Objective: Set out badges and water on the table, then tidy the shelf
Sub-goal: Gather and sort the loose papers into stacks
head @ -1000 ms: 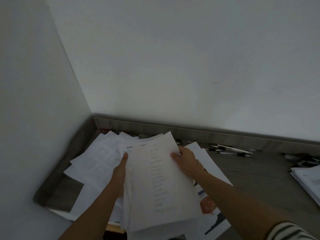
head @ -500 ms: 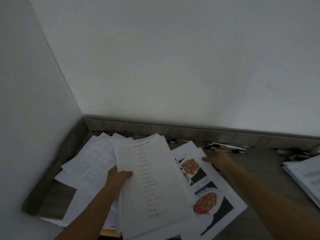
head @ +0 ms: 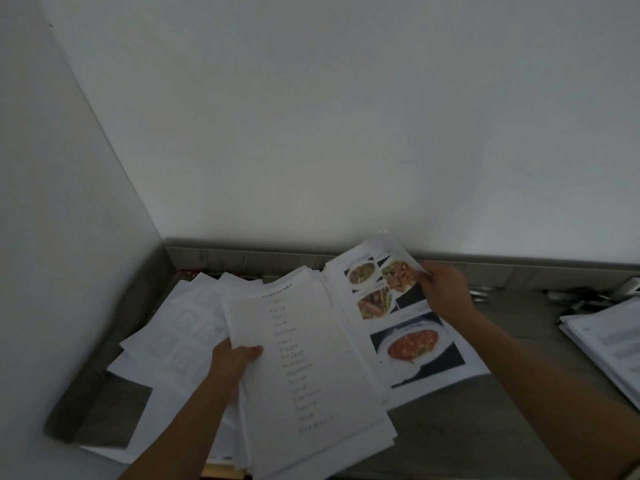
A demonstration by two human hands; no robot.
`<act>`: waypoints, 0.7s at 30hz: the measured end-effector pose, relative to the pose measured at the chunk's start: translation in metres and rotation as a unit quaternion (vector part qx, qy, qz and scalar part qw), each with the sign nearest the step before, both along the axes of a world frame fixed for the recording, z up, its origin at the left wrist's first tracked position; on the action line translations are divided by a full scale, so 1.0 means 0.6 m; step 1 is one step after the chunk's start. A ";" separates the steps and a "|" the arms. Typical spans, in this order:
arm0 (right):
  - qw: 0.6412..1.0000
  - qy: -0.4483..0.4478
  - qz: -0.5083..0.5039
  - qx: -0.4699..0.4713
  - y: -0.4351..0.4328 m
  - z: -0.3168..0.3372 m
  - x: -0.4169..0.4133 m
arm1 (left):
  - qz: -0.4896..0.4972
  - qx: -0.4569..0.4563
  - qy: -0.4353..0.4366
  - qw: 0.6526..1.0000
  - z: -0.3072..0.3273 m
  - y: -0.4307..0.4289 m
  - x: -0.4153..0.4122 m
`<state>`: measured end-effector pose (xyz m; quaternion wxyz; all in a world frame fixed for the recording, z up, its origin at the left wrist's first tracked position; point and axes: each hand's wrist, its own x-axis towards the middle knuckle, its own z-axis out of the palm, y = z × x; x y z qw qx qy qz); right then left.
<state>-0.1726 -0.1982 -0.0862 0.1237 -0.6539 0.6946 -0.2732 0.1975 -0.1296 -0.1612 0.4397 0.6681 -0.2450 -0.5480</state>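
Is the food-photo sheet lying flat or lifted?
Partly lifted: the right hand pinches the food-photo sheet at its far edge, which rises against the wall; the near part looks flat.

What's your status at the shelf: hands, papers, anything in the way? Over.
Left hand grips the list stack. Right hand pinches the photo sheet, top edge raised. Loose sheets underneath, nothing blocking.

A person's left hand (head: 232, 362) grips a stack of papers (head: 311, 375) topped by a handwritten list, while the right hand (head: 446, 292) pinches the edge of a food-photo sheet (head: 375, 289) over a grey shelf (head: 467, 427).
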 end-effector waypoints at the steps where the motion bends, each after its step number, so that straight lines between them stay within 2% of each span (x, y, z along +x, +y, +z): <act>1: 1.000 0.001 0.008 -0.024 0.000 0.009 -0.005 | -0.001 0.000 0.000 1.000 0.002 0.000 -0.001; 5: 0.993 -0.067 0.009 -0.097 0.003 0.074 -0.014 | -0.007 0.010 0.006 1.000 0.005 0.000 0.002; 9: 0.965 -0.222 -0.016 -0.137 0.004 0.160 -0.040 | -0.019 0.019 0.013 1.000 0.003 -0.004 0.008; 15: 0.916 -0.387 -0.049 -0.094 0.000 0.180 -0.045 | -0.023 0.032 0.034 0.999 0.005 -0.004 0.013; 17: 0.887 -0.455 -0.061 -0.058 0.000 0.164 -0.032 | -0.003 0.014 -0.012 1.000 0.016 -0.002 0.006; 18: 0.876 -0.476 -0.068 -0.039 0.001 0.154 -0.025 | 0.017 -0.005 -0.076 0.997 0.024 -0.001 0.000; 20: 0.861 -0.503 -0.075 -0.006 0.005 0.132 -0.009 | 0.063 -0.074 -0.224 0.970 0.057 0.004 -0.015; 21: 0.856 -0.512 -0.077 0.008 0.008 0.120 0.000 | 0.079 -0.112 -0.233 0.963 0.076 0.007 -0.021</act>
